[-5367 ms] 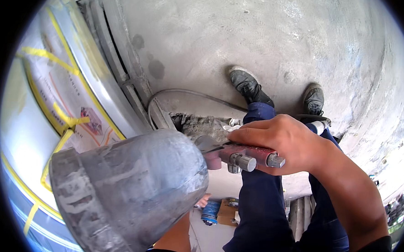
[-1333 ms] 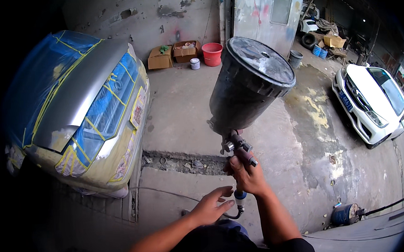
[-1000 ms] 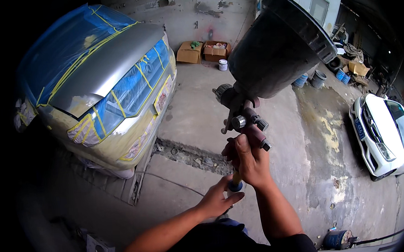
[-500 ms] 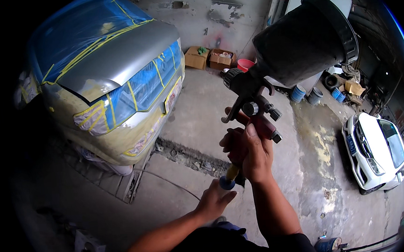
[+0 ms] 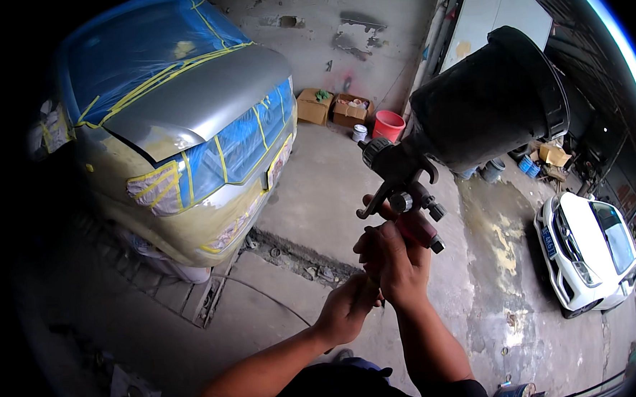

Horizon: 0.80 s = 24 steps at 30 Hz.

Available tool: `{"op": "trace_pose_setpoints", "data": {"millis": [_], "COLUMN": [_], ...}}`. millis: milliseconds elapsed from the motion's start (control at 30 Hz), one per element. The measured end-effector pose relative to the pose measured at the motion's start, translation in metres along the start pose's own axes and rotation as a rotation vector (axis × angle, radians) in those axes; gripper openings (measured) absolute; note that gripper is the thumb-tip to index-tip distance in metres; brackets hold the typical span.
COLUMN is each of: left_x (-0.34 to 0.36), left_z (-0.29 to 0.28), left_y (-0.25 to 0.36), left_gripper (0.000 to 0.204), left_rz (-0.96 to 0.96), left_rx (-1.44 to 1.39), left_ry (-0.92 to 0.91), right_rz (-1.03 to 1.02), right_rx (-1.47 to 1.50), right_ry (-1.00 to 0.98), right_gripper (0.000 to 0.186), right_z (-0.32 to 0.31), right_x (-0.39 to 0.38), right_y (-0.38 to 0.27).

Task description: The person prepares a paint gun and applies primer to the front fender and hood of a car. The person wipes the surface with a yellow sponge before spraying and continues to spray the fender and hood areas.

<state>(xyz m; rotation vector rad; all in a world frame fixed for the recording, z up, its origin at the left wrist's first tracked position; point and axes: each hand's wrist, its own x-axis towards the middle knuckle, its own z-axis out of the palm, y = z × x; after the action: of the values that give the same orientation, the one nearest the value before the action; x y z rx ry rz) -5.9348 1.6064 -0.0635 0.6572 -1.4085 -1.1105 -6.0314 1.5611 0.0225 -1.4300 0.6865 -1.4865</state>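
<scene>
A paint spray gun (image 5: 400,167) with a large black cup (image 5: 482,107) is raised in front of me, tilted, its nozzle side toward the left. My right hand (image 5: 402,266) is closed round its red handle. Just below, my left hand (image 5: 343,312) has its fingers wrapped round the hose fitting at the handle's lower end, right against my right hand. The fitting is mostly hidden by my fingers. To the left stands a car (image 5: 215,80) with a grey hood, its windshield and front openings covered in blue film and yellow tape.
Cardboard boxes (image 5: 315,106), a red bucket (image 5: 388,125) and a small white can (image 5: 359,132) stand by the far wall. A white car (image 5: 587,249) is at the right. A floor channel (image 5: 303,253) with a hose beside it runs across the concrete.
My left hand has moved up along the hose fitting, from below the handle to against my right hand. The view has shifted slightly, and the gun sits a little lower in it.
</scene>
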Motion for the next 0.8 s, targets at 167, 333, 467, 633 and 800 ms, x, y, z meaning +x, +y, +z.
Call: {"op": "trace_pose_setpoints", "data": {"millis": [167, 333, 467, 633, 800], "left_x": [-0.011, -0.017, -0.024, -0.021, -0.028], "left_z": [0.002, 0.005, -0.001, -0.019, -0.109], "left_y": [-0.023, -0.021, -0.03, -0.029, -0.025], "left_gripper": [0.023, 0.017, 0.021, 0.015, 0.048], "left_rz": [0.0, 0.03, 0.056, 0.159, -0.077], "left_rx": [0.16, 0.149, 0.221, 0.235, -0.12], "left_ry": [0.09, 0.14, 0.144, 0.07, 0.425], "right_rz": [0.043, -0.083, -0.031, 0.016, 0.185], "right_rx": [-0.089, 0.028, 0.069, -0.077, -0.17], "right_ry": [0.06, -0.053, -0.116, -0.221, -0.328], "right_gripper": [0.047, 0.064, 0.061, 0.054, 0.046], "right_z": [0.003, 0.003, 0.01, 0.013, 0.003], "right_x": [-0.008, -0.012, -0.011, -0.003, -0.01], "right_y": [0.003, 0.021, 0.018, 0.016, 0.034]}}
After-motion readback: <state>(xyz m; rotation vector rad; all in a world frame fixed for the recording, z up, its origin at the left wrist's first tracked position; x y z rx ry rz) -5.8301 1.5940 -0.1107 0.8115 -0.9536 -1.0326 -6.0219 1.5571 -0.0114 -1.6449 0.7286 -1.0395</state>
